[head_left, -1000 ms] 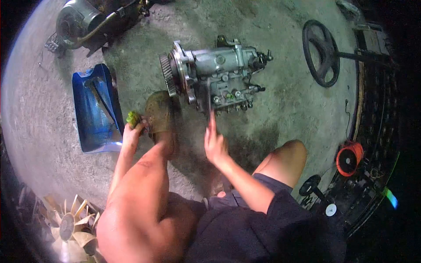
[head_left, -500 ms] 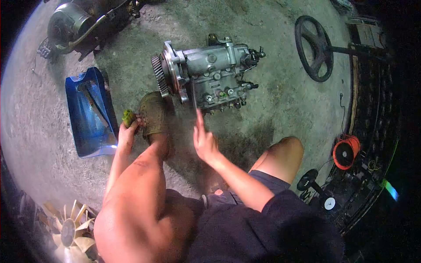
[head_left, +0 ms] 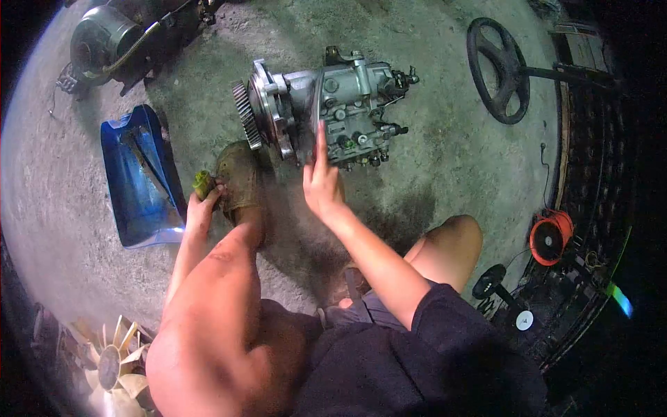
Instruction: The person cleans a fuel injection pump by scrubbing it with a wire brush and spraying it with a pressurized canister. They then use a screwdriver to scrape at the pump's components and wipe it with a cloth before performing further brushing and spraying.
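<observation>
My right hand (head_left: 323,187) is closed round a long, thin metal tool (head_left: 318,97), index finger stretched along it. The tool is smeared by motion and overlaps the fuel injection pump (head_left: 340,104), a silver body with a toothed gear (head_left: 246,115) at its left end, lying on the floor. Beside the shod left foot, my left hand (head_left: 203,203) grips a small yellow-green object (head_left: 202,183) whose kind I cannot tell.
A blue dustpan (head_left: 135,201) with a dark bar in it lies at left. Around me are a metal housing (head_left: 104,42) top left, a steering wheel (head_left: 479,66) top right, an orange round unit (head_left: 566,226) at right and a pale fan (head_left: 109,368) bottom left.
My right hand has moved up, taking the thin tool farther over the pump body. My left hand stays by the foot with the yellow-green object. The whole view has shifted slightly.
</observation>
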### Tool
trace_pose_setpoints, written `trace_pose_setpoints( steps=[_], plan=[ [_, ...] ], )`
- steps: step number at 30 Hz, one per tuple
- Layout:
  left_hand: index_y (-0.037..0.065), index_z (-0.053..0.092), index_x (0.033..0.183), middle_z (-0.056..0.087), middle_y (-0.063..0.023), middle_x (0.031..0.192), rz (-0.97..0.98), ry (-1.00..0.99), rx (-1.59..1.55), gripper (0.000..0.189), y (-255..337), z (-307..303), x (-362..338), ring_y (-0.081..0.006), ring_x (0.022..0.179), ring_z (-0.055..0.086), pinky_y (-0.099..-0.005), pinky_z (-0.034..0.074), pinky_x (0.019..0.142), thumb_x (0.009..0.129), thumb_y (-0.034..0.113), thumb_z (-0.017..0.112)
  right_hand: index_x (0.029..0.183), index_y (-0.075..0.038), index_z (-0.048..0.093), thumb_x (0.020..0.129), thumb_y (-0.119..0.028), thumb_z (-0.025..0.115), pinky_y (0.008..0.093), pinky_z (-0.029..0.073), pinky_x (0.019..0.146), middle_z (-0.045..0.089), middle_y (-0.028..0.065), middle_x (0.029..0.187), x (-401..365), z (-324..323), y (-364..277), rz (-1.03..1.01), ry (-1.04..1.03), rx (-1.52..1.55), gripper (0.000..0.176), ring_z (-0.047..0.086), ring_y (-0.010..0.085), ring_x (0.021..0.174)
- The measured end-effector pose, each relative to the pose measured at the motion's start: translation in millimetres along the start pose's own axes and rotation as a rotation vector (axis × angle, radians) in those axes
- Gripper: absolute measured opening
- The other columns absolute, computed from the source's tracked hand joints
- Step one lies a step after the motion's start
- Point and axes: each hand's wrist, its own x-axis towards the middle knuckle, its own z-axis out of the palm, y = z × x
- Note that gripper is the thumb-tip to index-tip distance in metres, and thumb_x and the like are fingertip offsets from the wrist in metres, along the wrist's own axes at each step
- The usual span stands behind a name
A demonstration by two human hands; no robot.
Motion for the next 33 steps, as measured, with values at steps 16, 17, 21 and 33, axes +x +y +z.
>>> trace_pose_setpoints(
  steps=[16,17,21,33],
  plan=[
    [0.003,0.066,0.105,0.067,-0.0027,0.09,-0.009,-0.008,-0.047,0.025,-3.8,3.2,-14.7,-0.0124,0.079,0.06,-0.0266,0.047,0.071,0.089,0.022,0.069,0.157,-0.023,0.0,0.098,-0.023,0.047,0.0576,0.051,0.054,0.058,0.0241,0.055,-73.0,-17.6,36.2,-0.002,-0.25,-0.363,0.075,0.06,0.0461,0.052],
    [0.003,0.066,0.106,0.067,-0.0027,0.09,-0.019,-0.03,-0.036,0.026,-10.6,-1.6,-11.1,-0.0122,0.08,0.06,-0.0265,0.047,0.071,0.089,0.022,0.069,0.157,-0.022,0.002,0.098,-0.022,0.048,0.0572,0.051,0.054,0.06,0.0249,0.058,-90.8,-27.3,30.0,0.031,-0.301,-0.336,0.074,0.061,0.0461,0.053],
    [0.003,0.065,0.109,0.067,-0.003,0.093,-0.046,-0.023,-0.04,0.029,-11.1,0.1,-3.7,-0.0122,0.083,0.06,-0.0269,0.047,0.072,0.089,0.023,0.07,0.157,-0.021,0.005,0.097,-0.018,0.049,0.0549,0.052,0.053,0.063,0.027,0.067,-157.9,-50.4,24.2,0.001,-0.255,-0.031,0.074,0.062,0.0454,0.055],
    [0.003,0.066,0.112,0.067,-0.0019,0.096,0.014,0.019,0.02,0.033,14.2,7.3,0.4,-0.012,0.085,0.06,-0.026,0.046,0.078,0.089,0.027,0.069,0.157,-0.022,-0.001,0.099,-0.017,0.046,0.0522,0.054,0.056,0.066,0.025,0.076,-112.3,-34.5,72.5,0.032,-0.112,-0.111,0.074,0.063,0.0447,0.059]
  ],
)
